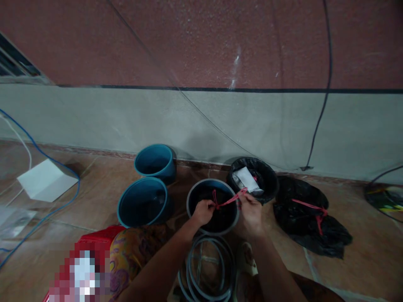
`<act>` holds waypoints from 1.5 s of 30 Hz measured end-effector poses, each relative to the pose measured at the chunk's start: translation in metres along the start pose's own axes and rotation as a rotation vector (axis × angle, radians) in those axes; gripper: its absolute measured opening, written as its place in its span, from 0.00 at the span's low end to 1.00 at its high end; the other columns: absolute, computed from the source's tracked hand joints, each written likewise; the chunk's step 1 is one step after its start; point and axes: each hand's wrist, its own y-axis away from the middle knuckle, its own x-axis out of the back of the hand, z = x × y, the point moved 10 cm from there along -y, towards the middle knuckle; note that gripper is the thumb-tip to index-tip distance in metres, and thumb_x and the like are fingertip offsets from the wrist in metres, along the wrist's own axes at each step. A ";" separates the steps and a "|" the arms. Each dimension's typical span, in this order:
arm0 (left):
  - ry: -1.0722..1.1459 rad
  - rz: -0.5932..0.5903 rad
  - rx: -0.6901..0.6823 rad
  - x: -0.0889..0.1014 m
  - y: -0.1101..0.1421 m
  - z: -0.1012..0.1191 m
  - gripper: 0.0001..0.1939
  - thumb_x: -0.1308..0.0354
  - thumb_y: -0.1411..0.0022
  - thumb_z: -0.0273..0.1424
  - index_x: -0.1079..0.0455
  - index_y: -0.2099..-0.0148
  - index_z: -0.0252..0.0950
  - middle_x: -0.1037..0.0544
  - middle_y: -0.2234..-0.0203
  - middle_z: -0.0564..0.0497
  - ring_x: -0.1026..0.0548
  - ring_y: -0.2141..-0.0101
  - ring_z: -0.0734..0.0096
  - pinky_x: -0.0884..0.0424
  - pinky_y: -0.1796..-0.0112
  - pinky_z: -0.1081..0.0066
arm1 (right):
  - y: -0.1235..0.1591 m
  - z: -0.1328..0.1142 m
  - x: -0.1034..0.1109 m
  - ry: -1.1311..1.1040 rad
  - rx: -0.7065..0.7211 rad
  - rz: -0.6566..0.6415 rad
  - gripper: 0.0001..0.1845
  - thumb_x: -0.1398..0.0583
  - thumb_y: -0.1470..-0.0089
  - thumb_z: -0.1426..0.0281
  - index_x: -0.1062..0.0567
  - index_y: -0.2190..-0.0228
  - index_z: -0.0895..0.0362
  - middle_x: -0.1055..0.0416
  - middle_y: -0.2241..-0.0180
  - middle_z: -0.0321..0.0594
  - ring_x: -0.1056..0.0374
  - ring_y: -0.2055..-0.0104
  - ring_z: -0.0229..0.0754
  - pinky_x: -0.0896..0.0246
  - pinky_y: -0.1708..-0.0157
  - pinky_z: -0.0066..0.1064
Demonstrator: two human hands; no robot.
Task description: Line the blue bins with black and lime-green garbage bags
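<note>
Brown floor tiles meet a red-and-grey wall. Left of a grey-rimmed round bucket stand two round blue plastic buckets. Over the grey-rimmed bucket's mouth, the left hand pinches a thin pink string beside its knot; past its right rim, the right hand grips the string's other end. It looks light, limp, probably slippery, best held near the knot.
</note>
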 end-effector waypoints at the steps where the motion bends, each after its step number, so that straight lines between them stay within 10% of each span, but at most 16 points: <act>1: -0.015 0.004 0.006 0.001 0.000 -0.004 0.14 0.49 0.43 0.25 0.22 0.62 0.38 0.20 0.67 0.52 0.24 0.65 0.70 0.32 0.59 0.73 | -0.003 -0.007 0.004 -0.067 0.012 0.035 0.24 0.31 0.68 0.51 0.25 0.77 0.58 0.33 0.84 0.33 0.40 0.83 0.33 0.45 0.85 0.25; 7: 0.091 0.069 -0.076 0.005 -0.003 -0.001 0.12 0.48 0.44 0.26 0.22 0.65 0.38 0.20 0.67 0.52 0.25 0.63 0.70 0.33 0.57 0.72 | -0.004 -0.016 -0.012 -0.284 0.082 -0.106 0.20 0.30 0.65 0.62 0.26 0.67 0.55 0.27 0.71 0.35 0.29 0.71 0.38 0.32 0.70 0.31; 13: 0.389 0.117 -0.010 0.009 -0.001 -0.006 0.09 0.47 0.44 0.29 0.25 0.66 0.34 0.22 0.72 0.51 0.27 0.68 0.71 0.32 0.62 0.72 | 0.021 0.042 -0.040 0.386 0.127 -0.328 0.21 0.37 0.65 0.69 0.24 0.63 0.53 0.26 0.66 0.39 0.30 0.66 0.44 0.33 0.64 0.37; 21: 0.760 0.119 0.036 0.021 0.012 -0.011 0.03 0.47 0.53 0.26 0.31 0.74 0.34 0.24 0.68 0.50 0.29 0.63 0.70 0.35 0.60 0.72 | 0.027 0.041 -0.059 0.640 0.292 -0.293 0.11 0.40 0.58 0.63 0.24 0.72 0.55 0.28 0.65 0.43 0.30 0.63 0.46 0.36 0.60 0.38; 27: 0.216 0.101 0.083 0.023 0.011 -0.016 0.05 0.42 0.54 0.27 0.37 0.78 0.35 0.34 0.82 0.57 0.35 0.77 0.76 0.41 0.72 0.74 | 0.031 0.042 -0.053 0.565 0.259 -0.339 0.11 0.40 0.56 0.62 0.24 0.71 0.54 0.25 0.69 0.40 0.29 0.65 0.46 0.37 0.60 0.38; 33: -0.241 0.082 -0.053 0.014 0.003 0.009 0.10 0.47 0.45 0.27 0.27 0.61 0.38 0.24 0.73 0.52 0.27 0.70 0.70 0.35 0.66 0.72 | 0.035 0.039 -0.060 0.448 0.235 -0.439 0.08 0.40 0.56 0.64 0.23 0.73 0.54 0.24 0.68 0.40 0.30 0.61 0.46 0.39 0.54 0.39; 45: 0.093 0.110 -0.037 0.006 -0.002 -0.006 0.13 0.51 0.41 0.27 0.24 0.65 0.37 0.23 0.70 0.51 0.26 0.67 0.71 0.32 0.62 0.73 | 0.035 0.046 -0.049 0.139 0.088 -0.449 0.14 0.33 0.60 0.59 0.22 0.73 0.55 0.24 0.68 0.39 0.31 0.60 0.45 0.38 0.53 0.40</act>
